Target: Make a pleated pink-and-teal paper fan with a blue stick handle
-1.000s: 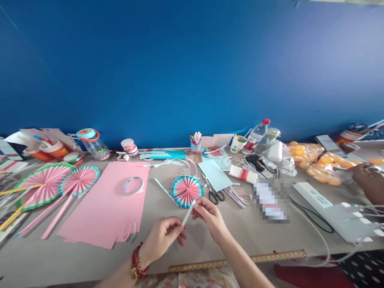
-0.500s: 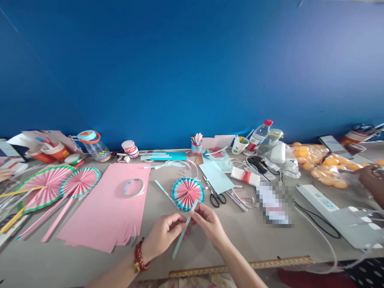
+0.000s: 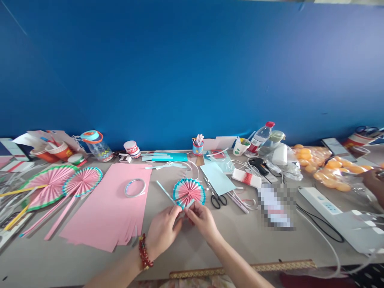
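Observation:
Low in the middle of the head view, my left hand (image 3: 166, 229) and my right hand (image 3: 204, 222) meet at the near edge of a round pleated paper fan (image 3: 189, 191). The fan is pink with a blue-and-white rim and lies on the table. Between my fingertips shows a short bit of a pale blue paper strip (image 3: 190, 204); my fingers hide the rest. Both hands are closed on this strip, thumbs against fingers. Another pale blue strip (image 3: 165, 191) slants on the table, its lower end by my left hand. Scissors (image 3: 218, 199) with black handles lie right of the fan.
Pink paper sheets (image 3: 109, 212) lie left, with a tape roll (image 3: 135, 188) on top. Beyond are finished-looking pleated fans (image 3: 82, 182). A pale blue sheet (image 3: 218, 178), a bottle (image 3: 260, 139) and a power strip (image 3: 324, 203) are rightward. Another person's hand (image 3: 373, 182) is at the far right.
My hands have drawn together at the fan's near edge. The pale blue strip, earlier slanting long between them, is now mostly covered. A person's hand at the far left has left view.

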